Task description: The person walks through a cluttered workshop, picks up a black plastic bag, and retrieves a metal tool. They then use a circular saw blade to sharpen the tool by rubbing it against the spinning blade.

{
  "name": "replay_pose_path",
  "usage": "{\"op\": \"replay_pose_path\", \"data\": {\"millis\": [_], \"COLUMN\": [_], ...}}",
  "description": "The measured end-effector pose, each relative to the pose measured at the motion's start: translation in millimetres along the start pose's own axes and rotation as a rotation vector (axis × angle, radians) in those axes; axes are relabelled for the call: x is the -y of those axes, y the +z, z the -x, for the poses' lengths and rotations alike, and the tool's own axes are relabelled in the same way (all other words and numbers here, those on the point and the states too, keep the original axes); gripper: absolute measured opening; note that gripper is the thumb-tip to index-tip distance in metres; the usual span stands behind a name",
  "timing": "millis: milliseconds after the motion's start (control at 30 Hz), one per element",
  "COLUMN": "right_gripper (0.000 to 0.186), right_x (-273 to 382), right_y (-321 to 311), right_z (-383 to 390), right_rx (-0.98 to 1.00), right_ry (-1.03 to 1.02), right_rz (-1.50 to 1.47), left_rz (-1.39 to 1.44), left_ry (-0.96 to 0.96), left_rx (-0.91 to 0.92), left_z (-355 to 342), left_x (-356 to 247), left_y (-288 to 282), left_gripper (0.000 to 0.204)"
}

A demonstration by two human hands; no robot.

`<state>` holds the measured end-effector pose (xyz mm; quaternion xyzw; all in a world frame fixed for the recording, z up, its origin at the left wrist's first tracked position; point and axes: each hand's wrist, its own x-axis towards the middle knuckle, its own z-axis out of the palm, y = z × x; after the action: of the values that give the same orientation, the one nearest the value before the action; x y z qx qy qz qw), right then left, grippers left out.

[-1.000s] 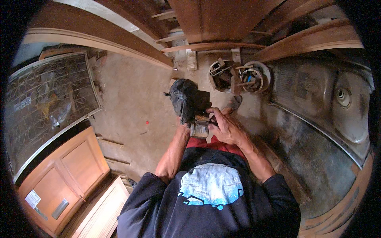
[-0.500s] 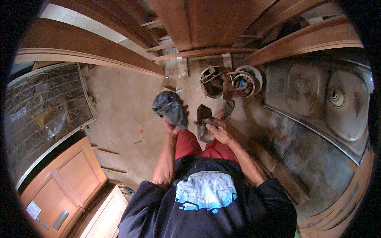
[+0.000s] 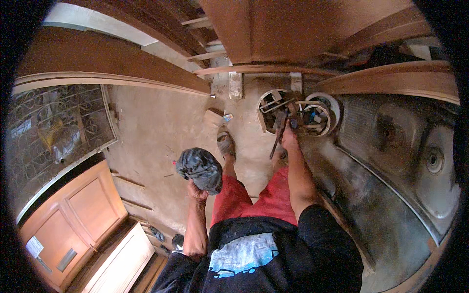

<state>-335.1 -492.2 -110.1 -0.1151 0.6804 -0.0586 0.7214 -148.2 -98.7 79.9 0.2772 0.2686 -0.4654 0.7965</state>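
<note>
My left hand (image 3: 196, 190) grips a crumpled black plastic bundle (image 3: 200, 171) above my left thigh, its thumb and fingers partly hidden under it. My right hand (image 3: 289, 132) is stretched forward at the near edge of a round bucket (image 3: 268, 122) full of scraps, closed on a dark elongated tool (image 3: 278, 134) held above it. The tool's exact kind is hard to make out. A second bucket (image 3: 331, 108) with scraps and something blue stands just right of the first, touching or very close to it.
Wooden panels and boards (image 3: 288, 29) line the front. A metal sink unit (image 3: 425, 205) lies along the right. At left are an ornamental metal grille (image 3: 63, 122) and wooden doors (image 3: 95, 200). My sandalled foot (image 3: 224, 142) is on the floor near a small wood block (image 3: 214, 118).
My hands have separated: the left moved down and left with the black bundle, the right reached forward to the buckets with the dark tool. My left foot has come into view.
</note>
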Motion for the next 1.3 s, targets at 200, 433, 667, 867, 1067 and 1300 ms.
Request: {"op": "replay_pose_path", "data": {"millis": [200,433,667,867,1067,1300], "right_gripper": [0.084,0.061,0.053,0.064,0.062,0.031], "right_x": [-19.3,-35.2,-26.9,-22.5,-44.1,-75.9], "right_y": [-36.6,-47.2,22.8,163.2,219.5,221.4], "right_z": [-79.4,27.0,234.4,390.1,465.9,476.5], "right_rx": [-0.044,-0.112,0.31,0.577,0.991,1.175], "right_ry": [0.04,-0.569,-0.196,-1.154,-1.543,-1.213], "right_rz": [0.256,0.901,0.425,0.966,1.446,1.505], "left_rz": [-0.148,-0.114,-0.241,-0.747,-0.749,-0.301], "left_ry": [-0.101,-0.091,0.049,0.283,0.353,0.369], "left_rx": [-0.202,-0.186,0.021,-0.042,0.019,0.093], "left_z": [-1.9,-9.9,3.7,40.9,120.4,187.8], "left_x": [6.6,4.8,-29.4,-85.6,-99.1,-61.7], "left_y": [21.6,54.3,134.2,156.8,163.3,131.1], "left_gripper": [0.072,0.056,0.049,0.048,0.051,0.058]}}
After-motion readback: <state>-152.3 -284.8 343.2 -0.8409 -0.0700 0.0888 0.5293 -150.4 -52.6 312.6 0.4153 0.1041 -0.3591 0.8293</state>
